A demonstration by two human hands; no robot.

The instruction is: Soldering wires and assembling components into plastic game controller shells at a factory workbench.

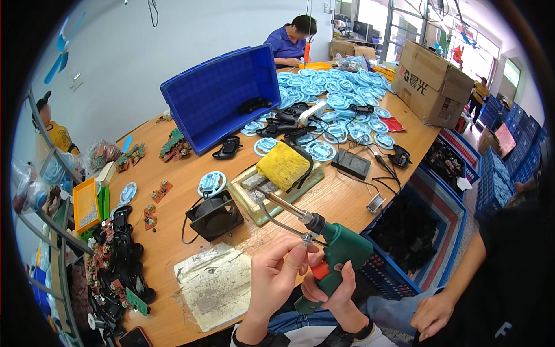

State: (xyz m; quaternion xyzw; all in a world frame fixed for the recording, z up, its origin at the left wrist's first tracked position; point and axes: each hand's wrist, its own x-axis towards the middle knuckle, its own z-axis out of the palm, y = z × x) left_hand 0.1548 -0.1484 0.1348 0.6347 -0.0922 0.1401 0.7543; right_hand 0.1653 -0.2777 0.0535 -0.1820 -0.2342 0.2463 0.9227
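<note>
My right hand (338, 295) is wrapped round the handle of a green soldering gun (350, 247) with a red trigger, held above the table's near edge. Its metal barrel points to the upper left, over a wooden-framed tray (245, 211). A thin bent feed tube (277, 220) runs alongside the barrel. With fingertips pinched together, my left hand (274, 274) is at the small metal fitting (308, 237) where that tube meets the gun. Whether a strand of wire is between those fingers is too small to tell.
A yellow sponge cloth (284, 166) lies on the tray, with a black fan (214, 217) to its left. Game controllers and circuit boards (118, 254) pile up at left. Behind stand a blue crate (214, 98) and light-blue rings (341, 87). Another person's hand (433, 315) is at right.
</note>
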